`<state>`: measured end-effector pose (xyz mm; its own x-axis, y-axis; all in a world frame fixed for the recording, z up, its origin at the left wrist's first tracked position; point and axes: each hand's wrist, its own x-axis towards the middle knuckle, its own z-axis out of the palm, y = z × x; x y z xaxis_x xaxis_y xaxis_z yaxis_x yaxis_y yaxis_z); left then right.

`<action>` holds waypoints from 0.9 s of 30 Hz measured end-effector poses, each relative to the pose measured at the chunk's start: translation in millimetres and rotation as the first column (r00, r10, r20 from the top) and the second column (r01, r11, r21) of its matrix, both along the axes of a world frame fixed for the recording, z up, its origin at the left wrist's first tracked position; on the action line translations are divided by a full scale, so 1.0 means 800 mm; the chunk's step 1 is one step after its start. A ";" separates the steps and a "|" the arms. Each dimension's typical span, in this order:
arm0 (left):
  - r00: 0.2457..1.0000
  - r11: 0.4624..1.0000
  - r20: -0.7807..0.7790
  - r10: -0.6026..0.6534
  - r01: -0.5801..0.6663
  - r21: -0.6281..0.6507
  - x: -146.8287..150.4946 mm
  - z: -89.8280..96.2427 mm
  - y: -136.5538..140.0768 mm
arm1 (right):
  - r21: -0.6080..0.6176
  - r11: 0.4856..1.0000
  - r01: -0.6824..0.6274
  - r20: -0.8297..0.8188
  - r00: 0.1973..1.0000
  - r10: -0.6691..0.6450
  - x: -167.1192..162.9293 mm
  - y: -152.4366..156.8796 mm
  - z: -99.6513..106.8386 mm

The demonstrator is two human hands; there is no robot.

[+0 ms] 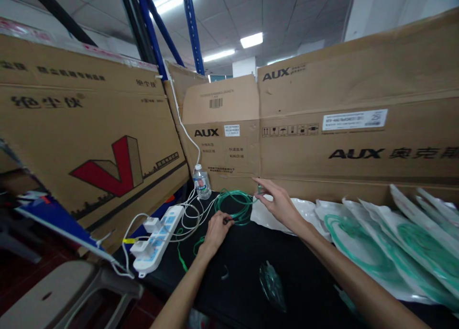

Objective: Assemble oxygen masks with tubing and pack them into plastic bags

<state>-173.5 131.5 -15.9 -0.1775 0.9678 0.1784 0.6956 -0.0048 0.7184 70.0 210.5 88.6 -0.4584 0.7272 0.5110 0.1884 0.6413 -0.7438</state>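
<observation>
A loose coil of thin green tubing (234, 195) lies on the black tabletop near the cardboard wall. My left hand (216, 232) is closed at the coil's front left edge, its fingertips pinching the tubing beside a small dark piece that I cannot make out. Raised just right of the coil, my right hand (278, 205) pinches a small greenish end piece (260, 189) between thumb and fingers. Behind and below that hand lies a white plastic pouch (304, 212). Closer to me, a small clear bag (271, 286) with dark green contents rests on the table.
Several pouches of green tubing (362, 245) lean in a row at right. To the left are a white power strip (158, 240) with plugs and tangled cables, and a clear bottle (202, 181). Cardboard panels (229, 152) wall the back and left. A stool (53, 290) stands below left.
</observation>
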 end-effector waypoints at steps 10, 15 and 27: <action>0.999 0.999 0.048 -0.005 0.002 0.053 0.009 0.011 -0.004 | -0.619 0.785 -0.009 0.044 0.998 0.046 -0.036 0.002 -0.069; 0.983 0.996 0.164 -0.083 0.078 0.042 0.027 0.024 0.002 | -0.750 0.661 -0.034 -0.006 0.999 0.045 -0.067 -0.026 -0.087; 0.952 0.965 -0.157 -0.262 0.258 -0.047 0.020 0.040 0.005 | -0.722 0.680 0.129 0.207 0.978 0.034 -0.046 -0.030 -0.059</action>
<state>-157.4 135.9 16.0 0.1099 0.9813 0.1582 0.7787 -0.1839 0.5998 33.4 186.7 41.4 -0.4389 0.8530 -0.2824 0.3904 -0.1021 -0.9150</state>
